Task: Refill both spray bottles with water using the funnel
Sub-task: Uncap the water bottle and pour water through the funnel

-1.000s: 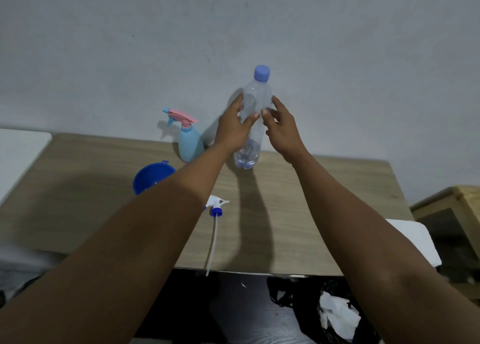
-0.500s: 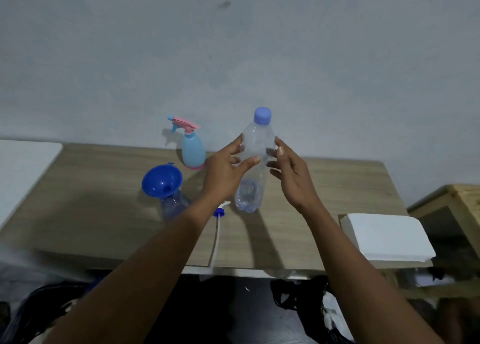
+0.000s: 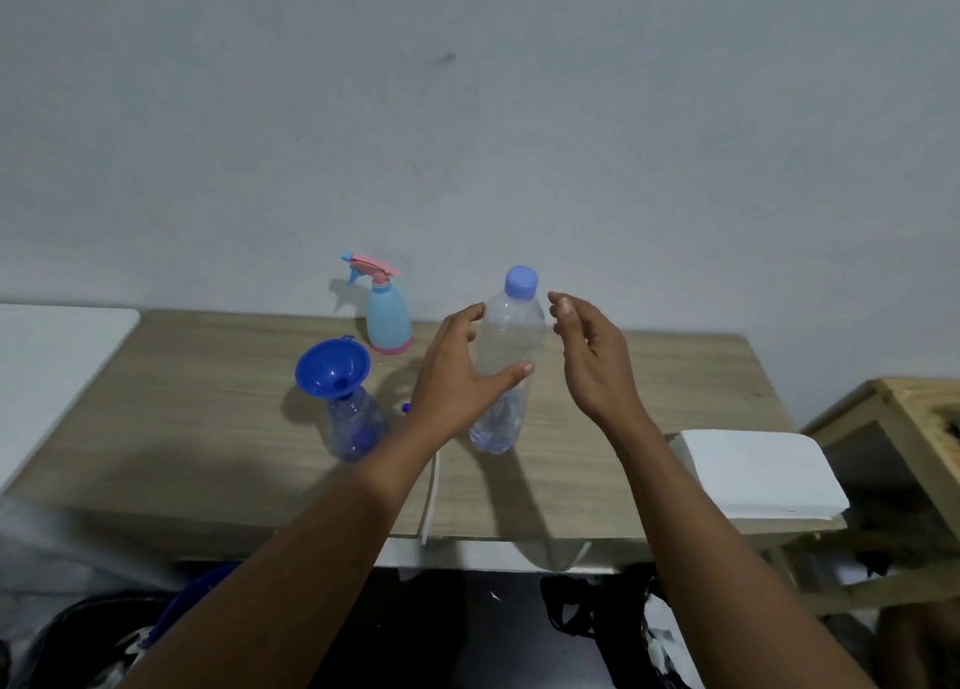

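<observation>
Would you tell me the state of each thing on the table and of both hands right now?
water bottle: upright, capped, little water inside.
clear spray bottle: upright, head off, funnel in neck.
blue spray bottle: upright, head on.
spray head: lying loose, mostly hidden behind arm.
left hand: cupped round water bottle; grip unclear.
right hand: free, loosely curled, holding nothing.
</observation>
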`<state>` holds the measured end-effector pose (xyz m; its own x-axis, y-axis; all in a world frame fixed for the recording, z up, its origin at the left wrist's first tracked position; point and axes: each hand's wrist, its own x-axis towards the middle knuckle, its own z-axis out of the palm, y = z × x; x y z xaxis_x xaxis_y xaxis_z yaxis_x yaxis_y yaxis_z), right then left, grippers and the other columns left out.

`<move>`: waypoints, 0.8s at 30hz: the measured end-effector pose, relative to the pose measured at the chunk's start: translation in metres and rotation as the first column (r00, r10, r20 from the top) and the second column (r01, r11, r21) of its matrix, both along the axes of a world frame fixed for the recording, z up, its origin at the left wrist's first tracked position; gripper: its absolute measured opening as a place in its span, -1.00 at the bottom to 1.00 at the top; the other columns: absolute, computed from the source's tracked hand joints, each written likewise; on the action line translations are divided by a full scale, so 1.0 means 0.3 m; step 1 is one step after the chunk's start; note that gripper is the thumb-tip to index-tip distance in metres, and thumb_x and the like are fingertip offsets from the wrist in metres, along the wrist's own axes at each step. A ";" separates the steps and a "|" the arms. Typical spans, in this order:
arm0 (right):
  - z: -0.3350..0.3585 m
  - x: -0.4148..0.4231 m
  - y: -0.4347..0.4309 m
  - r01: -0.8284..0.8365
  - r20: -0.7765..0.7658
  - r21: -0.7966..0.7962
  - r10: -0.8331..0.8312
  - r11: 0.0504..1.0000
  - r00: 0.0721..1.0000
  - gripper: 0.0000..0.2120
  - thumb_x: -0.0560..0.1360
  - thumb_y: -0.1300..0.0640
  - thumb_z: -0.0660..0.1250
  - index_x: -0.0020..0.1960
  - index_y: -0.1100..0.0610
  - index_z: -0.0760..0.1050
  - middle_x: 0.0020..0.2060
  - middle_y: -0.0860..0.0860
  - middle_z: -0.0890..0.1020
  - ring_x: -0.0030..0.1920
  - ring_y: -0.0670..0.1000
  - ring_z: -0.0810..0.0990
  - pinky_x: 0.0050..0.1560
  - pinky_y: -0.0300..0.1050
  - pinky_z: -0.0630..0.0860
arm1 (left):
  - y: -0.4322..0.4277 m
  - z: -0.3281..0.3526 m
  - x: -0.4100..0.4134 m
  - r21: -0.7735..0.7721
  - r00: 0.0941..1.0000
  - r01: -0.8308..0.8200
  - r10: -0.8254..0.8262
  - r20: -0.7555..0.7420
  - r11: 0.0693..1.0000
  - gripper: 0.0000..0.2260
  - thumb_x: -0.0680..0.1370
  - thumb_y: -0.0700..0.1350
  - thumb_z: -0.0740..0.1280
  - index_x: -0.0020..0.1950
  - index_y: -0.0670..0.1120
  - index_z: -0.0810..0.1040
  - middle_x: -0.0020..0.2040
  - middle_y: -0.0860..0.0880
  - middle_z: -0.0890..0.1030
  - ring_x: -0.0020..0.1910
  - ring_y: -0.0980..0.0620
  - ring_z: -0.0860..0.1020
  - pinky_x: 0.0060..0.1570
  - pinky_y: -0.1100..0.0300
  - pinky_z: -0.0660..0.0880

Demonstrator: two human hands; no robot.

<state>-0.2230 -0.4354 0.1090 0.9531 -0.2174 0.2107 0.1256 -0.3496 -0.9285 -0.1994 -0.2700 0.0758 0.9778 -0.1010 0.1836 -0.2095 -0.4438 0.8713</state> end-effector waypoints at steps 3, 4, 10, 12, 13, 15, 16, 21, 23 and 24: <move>0.098 0.050 0.009 0.018 0.068 -0.128 -0.009 0.992 0.998 -0.69 0.58 -0.12 0.32 0.22 0.02 0.57 0.05 -0.13 0.62 -0.01 -0.25 0.58 -0.08 -0.41 0.43 | -0.025 0.045 0.012 -0.019 1.000 -0.016 0.016 0.020 1.000 -0.10 0.29 0.21 0.58 0.52 0.11 0.21 0.45 0.13 0.38 0.32 0.11 0.45 0.24 0.09 0.50; 0.124 0.069 0.015 0.009 0.065 -0.173 0.002 0.985 0.998 -0.65 0.53 -0.13 0.39 0.22 0.04 0.57 0.01 -0.12 0.62 -0.06 -0.20 0.59 -0.12 -0.42 0.44 | -0.032 0.057 0.020 -0.012 0.999 -0.013 0.013 0.034 1.000 -0.13 0.30 0.19 0.58 0.51 0.10 0.24 0.43 0.12 0.41 0.31 0.11 0.46 0.25 0.10 0.50; 0.173 0.141 0.053 0.015 0.051 -0.268 -0.001 0.963 0.999 -0.65 0.34 -0.09 0.59 -0.07 0.13 0.61 -0.24 -0.04 0.65 -0.24 -0.06 0.61 -0.21 -0.25 0.56 | -0.046 0.065 0.038 0.031 0.999 -0.021 0.020 0.042 0.999 -0.25 0.34 0.12 0.58 0.45 0.04 0.37 0.32 0.08 0.51 0.28 0.09 0.46 0.20 0.19 0.45; 0.167 0.146 0.054 -0.002 0.067 -0.289 0.022 0.957 0.998 -0.69 0.37 -0.04 0.58 -0.04 0.15 0.64 -0.22 -0.05 0.67 -0.23 -0.09 0.63 -0.18 -0.29 0.56 | -0.042 0.064 0.039 0.013 0.999 -0.026 0.025 0.033 1.000 -0.25 0.34 0.11 0.59 0.46 0.06 0.37 0.32 0.08 0.52 0.24 0.12 0.46 0.20 0.19 0.47; 0.164 0.146 0.052 -0.019 0.068 -0.295 0.041 0.955 0.997 -0.69 0.39 -0.01 0.57 0.01 0.15 0.65 -0.18 -0.06 0.68 -0.21 -0.13 0.63 -0.16 -0.33 0.55 | -0.039 0.065 0.039 0.006 0.999 -0.024 0.024 0.034 1.000 -0.26 0.34 0.09 0.59 0.45 0.06 0.37 0.31 0.09 0.53 0.23 0.14 0.46 0.20 0.20 0.47; 0.163 0.143 0.041 -0.061 0.063 -0.320 0.086 0.945 0.994 -0.68 0.43 0.01 0.54 0.12 0.14 0.65 -0.10 -0.07 0.68 -0.17 -0.16 0.63 -0.10 -0.39 0.54 | -0.035 0.064 0.040 -0.006 0.999 -0.013 0.013 0.043 1.000 -0.29 0.34 0.07 0.59 0.43 0.08 0.39 0.30 0.10 0.54 0.23 0.13 0.48 0.19 0.21 0.47; 0.164 0.143 0.032 -0.093 0.056 -0.339 0.118 0.936 0.991 -0.67 0.46 0.01 0.52 0.17 0.12 0.65 -0.05 -0.08 0.69 -0.13 -0.15 0.63 -0.07 -0.38 0.55 | -0.034 0.063 0.040 -0.012 0.999 -0.007 0.008 0.047 1.000 -0.29 0.34 0.07 0.59 0.43 0.08 0.39 0.30 0.11 0.53 0.23 0.12 0.48 0.19 0.20 0.48; 0.169 0.139 -0.011 -0.266 -0.010 -0.359 0.281 0.894 0.960 -0.61 0.57 0.06 0.38 0.38 0.03 0.52 0.19 -0.13 0.64 0.01 -0.11 0.61 -0.02 -0.32 0.46 | -0.036 0.060 0.037 -0.029 0.999 -0.004 0.005 0.047 1.000 -0.27 0.33 0.07 0.60 0.44 0.07 0.39 0.29 0.15 0.51 0.16 0.17 0.46 0.15 0.21 0.49; 0.160 0.138 -0.002 -0.231 0.025 -0.322 0.252 0.918 0.967 -0.56 0.52 0.02 0.43 0.39 0.01 0.50 0.16 -0.13 0.63 -0.03 -0.10 0.62 -0.05 -0.29 0.49 | -0.035 0.056 0.037 -0.027 0.999 -0.004 0.005 0.050 1.000 -0.29 0.32 0.09 0.60 0.41 0.12 0.40 0.24 0.20 0.50 0.17 0.16 0.48 0.17 0.14 0.53; 0.154 0.136 0.007 -0.187 0.051 -0.295 0.211 0.937 0.976 -0.52 0.48 -0.01 0.48 0.36 0.01 0.50 0.10 -0.13 0.63 -0.07 -0.11 0.62 -0.09 -0.29 0.52 | -0.033 0.053 0.037 -0.025 0.999 -0.005 0.007 0.049 1.000 -0.31 0.32 0.09 0.60 0.39 0.14 0.40 0.24 0.21 0.50 0.19 0.15 0.48 0.18 0.08 0.55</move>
<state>-0.1823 -0.4334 0.1552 0.9480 0.0558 0.3134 0.2897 -0.5594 -0.7766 -0.1882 -0.2801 0.0916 0.9681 -0.0901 0.2339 -0.2498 -0.4234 0.8708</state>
